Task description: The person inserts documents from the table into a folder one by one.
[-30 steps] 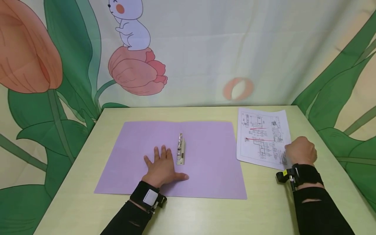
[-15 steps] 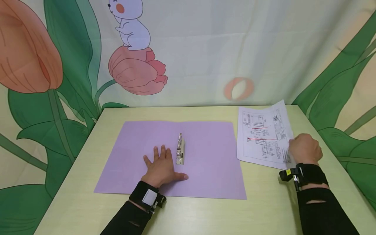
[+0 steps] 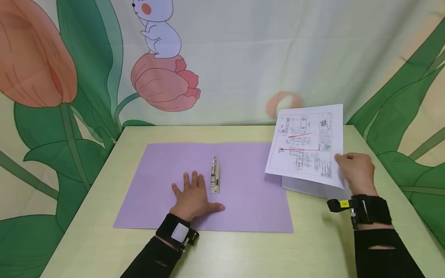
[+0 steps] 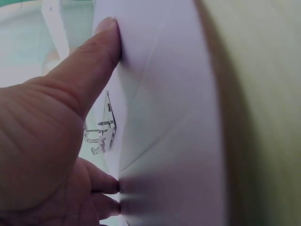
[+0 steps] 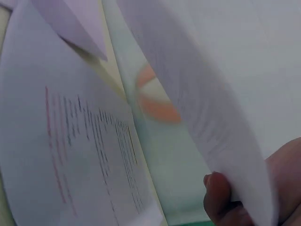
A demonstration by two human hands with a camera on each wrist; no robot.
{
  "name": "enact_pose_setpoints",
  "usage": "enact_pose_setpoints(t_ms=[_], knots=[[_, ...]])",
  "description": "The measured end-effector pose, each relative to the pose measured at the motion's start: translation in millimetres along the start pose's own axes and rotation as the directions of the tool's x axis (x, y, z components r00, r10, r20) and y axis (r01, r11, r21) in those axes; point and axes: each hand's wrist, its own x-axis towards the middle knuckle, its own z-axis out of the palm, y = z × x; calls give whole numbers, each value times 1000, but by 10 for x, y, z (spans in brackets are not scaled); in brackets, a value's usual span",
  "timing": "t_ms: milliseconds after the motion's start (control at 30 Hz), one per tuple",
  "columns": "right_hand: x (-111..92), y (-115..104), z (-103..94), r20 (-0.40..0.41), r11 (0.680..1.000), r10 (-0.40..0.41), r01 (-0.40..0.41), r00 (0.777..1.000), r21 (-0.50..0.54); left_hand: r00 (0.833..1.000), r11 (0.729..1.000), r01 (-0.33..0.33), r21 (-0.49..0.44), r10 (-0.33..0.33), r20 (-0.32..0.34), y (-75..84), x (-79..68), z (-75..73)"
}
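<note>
An open purple file folder (image 3: 251, 208) lies flat on the table, with a metal binder clip (image 3: 215, 175) standing near its middle fold. My left hand (image 3: 192, 199) rests on the folder just left of the clip, fingers spread. In the head view my right hand (image 3: 358, 172) pinches the right edge of a sheet of paper (image 3: 309, 143) printed with technical drawings and red lines. This sheet is raised and tilted, its left part over the folder's right side. Beneath it another paper (image 5: 84, 141), printed with lines of text, stays on the table.
The pale wooden table (image 3: 250, 253) extends around the folder. Behind its far edge hangs a curtain (image 3: 236, 69) printed with tulips and a white animal. The lower paper's edge lies beside the folder's right edge.
My right hand has lifted the top drawing sheet off the paper below and carried it left, partly over the folder. My left hand has stayed in place on the folder.
</note>
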Motion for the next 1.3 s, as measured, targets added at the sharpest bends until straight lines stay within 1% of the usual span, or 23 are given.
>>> enact_pose_setpoints(t_ms=[67,167,300,467,633,800,867,933,1000,1067,1200,1300], knots=[[-54,-43,83,3,999,-1,1,1000,33,1000,1000,0,8,0,-8,1,8,13],[-141,-95,224,12,998,-18,17,1000,52,1000,1000,1,20,-1,-13,5,24,39],[-273,-163,375,34,996,-68,66,997,55,1000,1000,-7,14,7,5,-15,44,41],[-424,-251,444,76,988,-126,118,989,104,998,1000,-13,-27,14,56,-59,74,10],[-559,-345,501,130,973,-159,133,979,187,997,999,-4,-43,7,74,-61,84,-1],[-707,-422,678,151,958,-175,133,973,253,999,1000,2,-28,-1,53,-52,92,-34],[-754,-440,772,172,949,-181,125,968,290,999,1000,-1,-25,2,39,-60,100,-53],[-790,-447,871,215,942,-191,118,958,314,1000,1000,-1,-25,2,28,-77,109,-64],[-809,-438,967,267,945,-201,115,942,308,1000,1000,0,-25,1,25,-92,119,-61],[-812,-414,1051,300,957,-200,121,933,263,1000,1000,1,-22,-1,24,-110,134,-44],[-790,-359,1178,319,978,-174,125,932,168,1000,1000,-12,-29,13,22,-174,162,1],[-776,-331,1231,326,985,-147,110,934,130,999,999,-34,-32,35,28,-254,167,1]])
